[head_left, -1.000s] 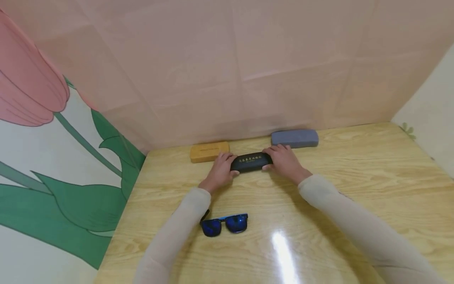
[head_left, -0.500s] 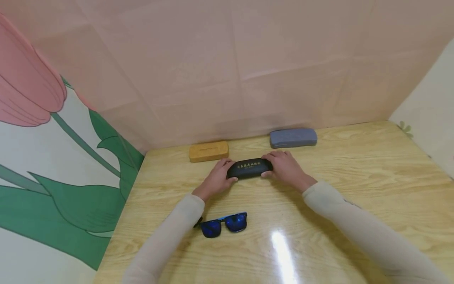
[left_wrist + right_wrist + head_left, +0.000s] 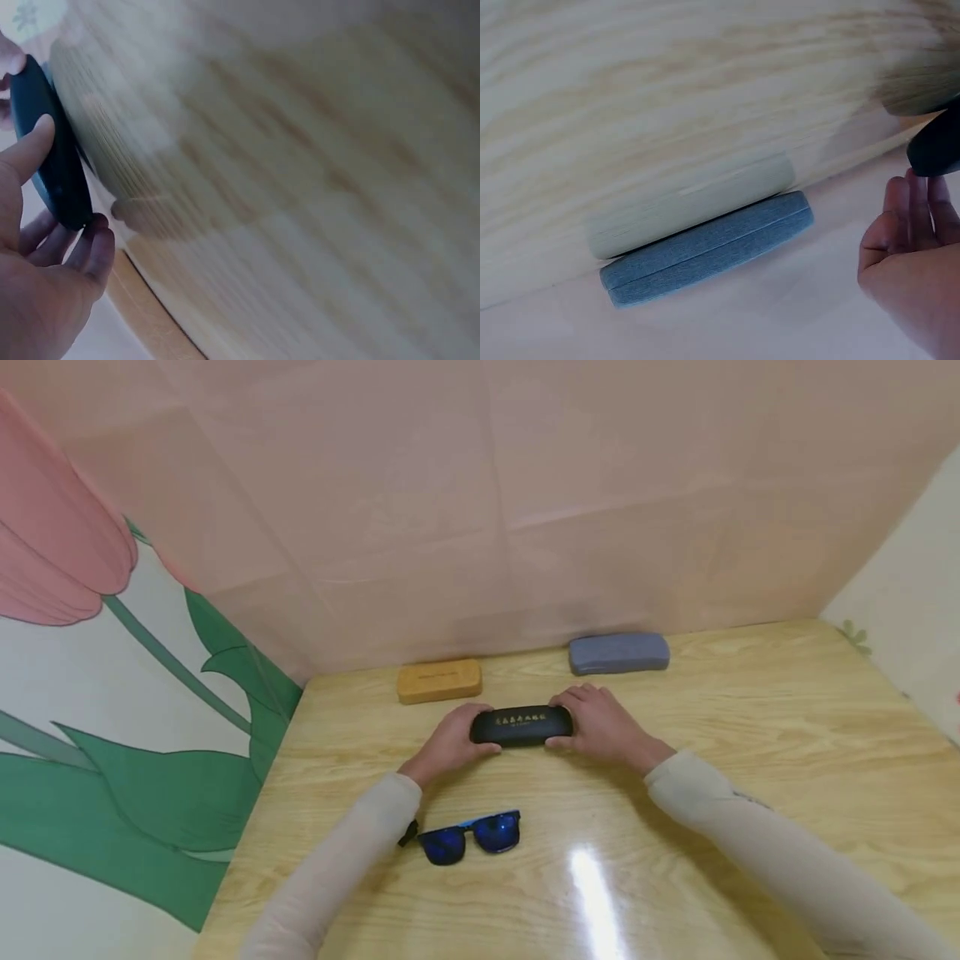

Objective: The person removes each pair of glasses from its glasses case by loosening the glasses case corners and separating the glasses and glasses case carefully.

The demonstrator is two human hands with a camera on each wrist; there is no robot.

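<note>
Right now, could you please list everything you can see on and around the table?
black glasses case: one, black with gold lettering, mid-table, held at both ends
tan case: one, yellowish tan, far edge, left of the black one
blue-grey case: one, blue-grey, closed, far edge by the wall
sunglasses: one pair, blue lenses, near side of the table
table: one, light wood grain
backdrop: pink sheet behind; tulip picture at left
left hand: fingers round the black case's left end
right hand: fingers round its right end
</note>
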